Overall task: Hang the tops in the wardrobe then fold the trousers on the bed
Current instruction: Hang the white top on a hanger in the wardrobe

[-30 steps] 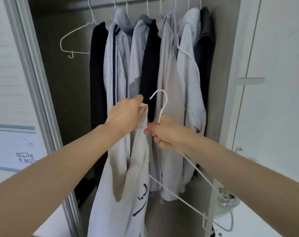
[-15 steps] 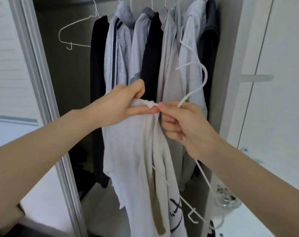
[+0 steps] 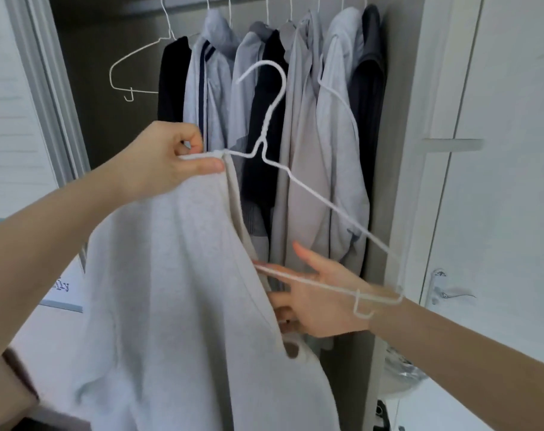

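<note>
Pale grey top (image 3: pixel 177 300) droops half-threaded on white hanger (image 3: pixel 274 119).

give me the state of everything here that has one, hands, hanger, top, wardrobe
left hand: pinching the top's edge and one hanger arm
right hand: fingers spread, reaching into the top's side
white hanger: tilted, one end inside the top, not on the rail
light grey top: half on the hanger, draping down
spare hanger: empty, on the rail
wardrobe: open
</note>
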The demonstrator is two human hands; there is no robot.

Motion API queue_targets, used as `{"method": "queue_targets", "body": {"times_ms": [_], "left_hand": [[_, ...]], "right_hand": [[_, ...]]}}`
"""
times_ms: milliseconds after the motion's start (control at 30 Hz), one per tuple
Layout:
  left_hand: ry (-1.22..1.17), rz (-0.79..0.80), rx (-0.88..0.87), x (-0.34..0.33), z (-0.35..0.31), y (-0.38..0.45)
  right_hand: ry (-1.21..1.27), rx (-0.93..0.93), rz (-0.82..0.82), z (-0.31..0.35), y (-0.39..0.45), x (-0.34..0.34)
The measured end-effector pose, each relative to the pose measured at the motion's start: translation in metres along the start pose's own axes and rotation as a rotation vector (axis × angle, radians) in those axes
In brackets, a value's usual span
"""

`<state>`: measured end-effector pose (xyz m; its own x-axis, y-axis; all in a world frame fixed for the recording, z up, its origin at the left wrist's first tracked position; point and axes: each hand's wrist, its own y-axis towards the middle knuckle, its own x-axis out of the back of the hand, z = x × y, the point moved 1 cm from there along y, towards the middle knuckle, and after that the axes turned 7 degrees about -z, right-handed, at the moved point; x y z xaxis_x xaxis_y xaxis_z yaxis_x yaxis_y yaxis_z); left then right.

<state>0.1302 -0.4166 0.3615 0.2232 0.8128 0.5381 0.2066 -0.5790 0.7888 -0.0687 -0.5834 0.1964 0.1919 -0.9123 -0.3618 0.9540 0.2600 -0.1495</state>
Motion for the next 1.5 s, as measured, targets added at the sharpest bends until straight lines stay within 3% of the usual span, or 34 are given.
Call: {"method": "queue_targets", "body": {"times_ms": [67,133,200,367,433,500,600,700,800,1000,1133,1300,1367,1500], "left_hand": [[-0.005,-0.076,0.046,0.008,0.008,-0.002],[-0.014,-0.164,0.101,0.019,0.019,-0.005],[0.014,-0.235,0.143,0.029,0.03,-0.01],[0.14,-0.306,0.249,0.059,0.068,-0.033],[0.232,-0.258,0.259,0.073,0.083,-0.044],[0.298,-0.201,0.246,0.08,0.095,-0.053],[0.452,-0.118,0.189,0.082,0.098,-0.062],[0.613,-0.002,0.061,0.069,0.081,-0.066],[0.518,0.035,0.004,0.046,0.052,-0.065],[0.276,0.069,0.035,0.013,0.02,-0.066],[0.206,-0.04,0.202,0.042,0.046,-0.07],[-0.121,-0.33,0.528,0.054,0.068,-0.077],[-0.212,-0.448,0.634,0.055,0.073,-0.076],[-0.265,-0.528,0.701,0.058,0.081,-0.077]], "right_hand": [[-0.147,-0.013,-0.185,-0.005,0.0,0.0],[-0.624,-0.019,-0.456,-0.014,-0.002,0.006],[-1.123,0.034,-0.613,-0.022,-0.003,0.014],[-1.779,0.406,-0.743,-0.008,-0.026,0.015],[-1.993,0.58,-0.827,0.006,-0.039,0.016],[-2.106,0.611,-0.886,0.015,-0.046,0.017],[-2.03,0.591,-0.949,0.032,-0.045,0.015],[-1.792,0.668,-0.947,0.045,-0.034,0.004],[-1.532,0.739,-0.94,0.054,-0.012,-0.015],[-1.319,0.92,-1.158,0.064,0.016,-0.036],[-1.163,0.974,-1.301,0.088,-0.007,-0.029],[-1.232,0.907,-1.12,0.108,-0.022,-0.032],[-1.18,0.811,-1.09,0.114,-0.025,-0.028],[-1.356,0.501,-1.092,0.109,-0.028,-0.023]]}}
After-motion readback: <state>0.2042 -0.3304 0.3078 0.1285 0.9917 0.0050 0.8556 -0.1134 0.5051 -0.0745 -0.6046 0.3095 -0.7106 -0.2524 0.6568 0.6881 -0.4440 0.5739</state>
